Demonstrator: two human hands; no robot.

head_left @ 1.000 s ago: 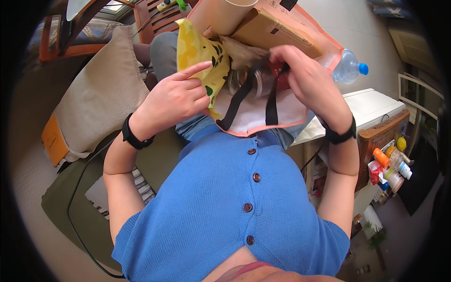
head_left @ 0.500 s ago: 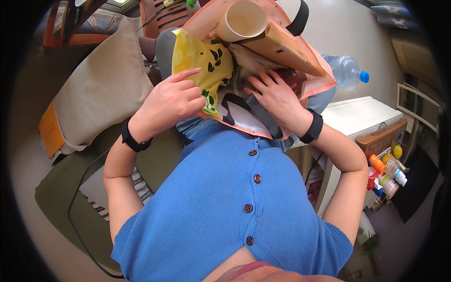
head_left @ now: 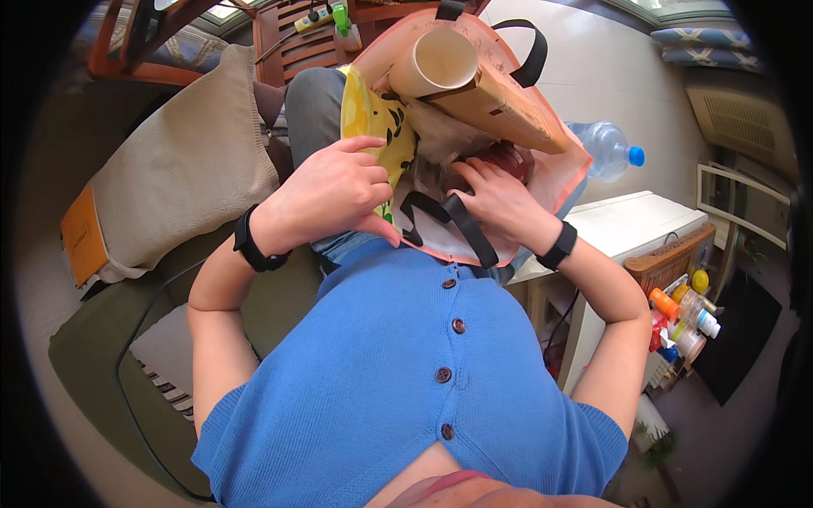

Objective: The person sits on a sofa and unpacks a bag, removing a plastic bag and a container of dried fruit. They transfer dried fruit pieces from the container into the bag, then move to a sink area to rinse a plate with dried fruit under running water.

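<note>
A pink-rimmed tote bag [head_left: 574, 178] with black strap handles [head_left: 474, 229] stands gaping on my lap. My left hand [head_left: 334, 196] rests against a yellow plastic package [head_left: 396, 152] with dark leaf shapes at the bag's left side, its thumb and index finger apart. My right hand [head_left: 500, 199] reaches over the near right rim into the bag. Its fingers are stretched toward a dark red item [head_left: 515, 159], whose kind I cannot make out; the fingertips are partly hidden. A paper cup [head_left: 440, 63], a brown cardboard box [head_left: 512, 106] and crumpled clear plastic [head_left: 447, 131] fill the far part.
A large clear water bottle [head_left: 603, 152] with a blue cap is beyond the bag on the right. Nearer is a white cabinet [head_left: 631, 224], with small bottles [head_left: 686, 317] beside it. At left lie a beige cloth [head_left: 190, 169] and a green seat [head_left: 93, 356].
The yellow package shows less and sits narrower in the bag. My right hand's fingers have drawn closer together by the red item. My left thumb has moved away from the other fingers.
</note>
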